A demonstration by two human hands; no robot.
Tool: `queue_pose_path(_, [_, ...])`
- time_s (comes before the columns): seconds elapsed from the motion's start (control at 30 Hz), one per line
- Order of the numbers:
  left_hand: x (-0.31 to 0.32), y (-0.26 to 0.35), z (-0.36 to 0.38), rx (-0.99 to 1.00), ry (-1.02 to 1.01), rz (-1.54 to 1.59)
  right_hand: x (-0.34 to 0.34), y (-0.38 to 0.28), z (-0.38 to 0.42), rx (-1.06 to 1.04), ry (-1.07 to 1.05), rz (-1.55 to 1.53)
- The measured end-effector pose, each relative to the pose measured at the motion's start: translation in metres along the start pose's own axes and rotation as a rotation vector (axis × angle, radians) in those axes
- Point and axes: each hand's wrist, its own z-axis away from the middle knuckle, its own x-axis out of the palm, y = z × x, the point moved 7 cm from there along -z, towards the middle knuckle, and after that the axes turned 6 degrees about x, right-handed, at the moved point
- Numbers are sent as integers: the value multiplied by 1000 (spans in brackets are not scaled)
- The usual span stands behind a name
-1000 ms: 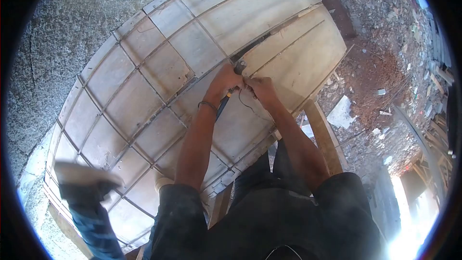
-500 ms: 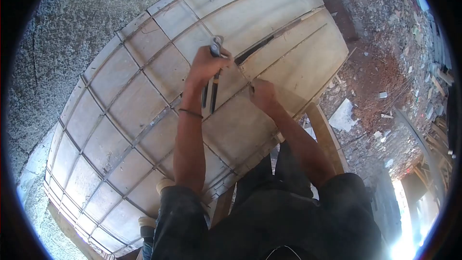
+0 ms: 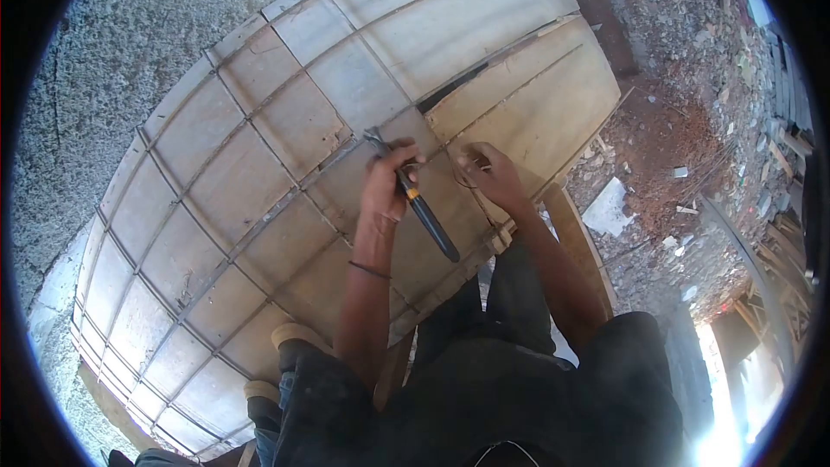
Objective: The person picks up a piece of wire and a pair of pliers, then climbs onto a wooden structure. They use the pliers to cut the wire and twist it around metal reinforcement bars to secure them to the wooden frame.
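My left hand (image 3: 387, 183) is closed around a pair of end-cutting pincers (image 3: 427, 218). Their metal jaws point up and left over the panels, and the black handles with a yellow band slope down toward me. To the right, my right hand (image 3: 494, 175) has its fingers curled, with what looks like a thin wire (image 3: 464, 180) at the fingertips. Both hands hover over a grid of thin steel bars (image 3: 278, 156) that crosses large pale panels (image 3: 285, 108). Beside the hands a dark gap (image 3: 454, 89) runs between two panels.
A wooden beam (image 3: 577, 238) props the panel edge near my right arm. Rubble and reddish soil (image 3: 683, 164) cover the ground at right, with a broken white slab (image 3: 609, 207). Rough grey concrete (image 3: 156, 35) lies at upper left. Another person's shoes (image 3: 298, 337) rest at the lower left.
My left hand has come down and right with the pincers, which have turned so the handles slope right. My right hand has moved slightly right and down, its fingers less tightly closed.
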Motion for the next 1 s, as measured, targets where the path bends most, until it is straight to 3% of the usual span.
queue_pose_path(0.07, [8, -22, 8, -7, 26, 2, -3, -8, 26, -42, 1, -113])
queue_pose_path(0.13, [24, -36, 17, 5, 50, -32, 23, -31, 71, 47, -440, -227])
queue_pose_path(0.17, [32, -40, 20, 24, 64, -73, 28, -29, 74, 50, -438, -221])
queue_pose_path(0.23, [44, -41, 27, 76, 94, -83, 31, -22, 72, -36, -273, 177])
queue_pose_path(0.27, [47, -41, 29, 72, 92, -161, 29, -16, 72, -41, -270, 185])
queue_pose_path(0.33, [43, -46, 29, 68, 89, -241, 37, 9, 81, 237, -469, -290])
queue_pose_path(0.47, [32, -78, 27, -95, -18, -318, 31, 0, 101, 415, -518, -558])
queue_pose_path(0.53, [33, -84, 27, -164, -22, -282, 26, 12, 99, 501, -549, -847])
queue_pose_path(0.8, [43, -92, 29, -171, 124, -84, 16, 25, 83, 581, -636, -912])
queue_pose_path(1.0, [41, -102, 19, -178, 121, -52, 16, 22, 78, 587, -673, -907])
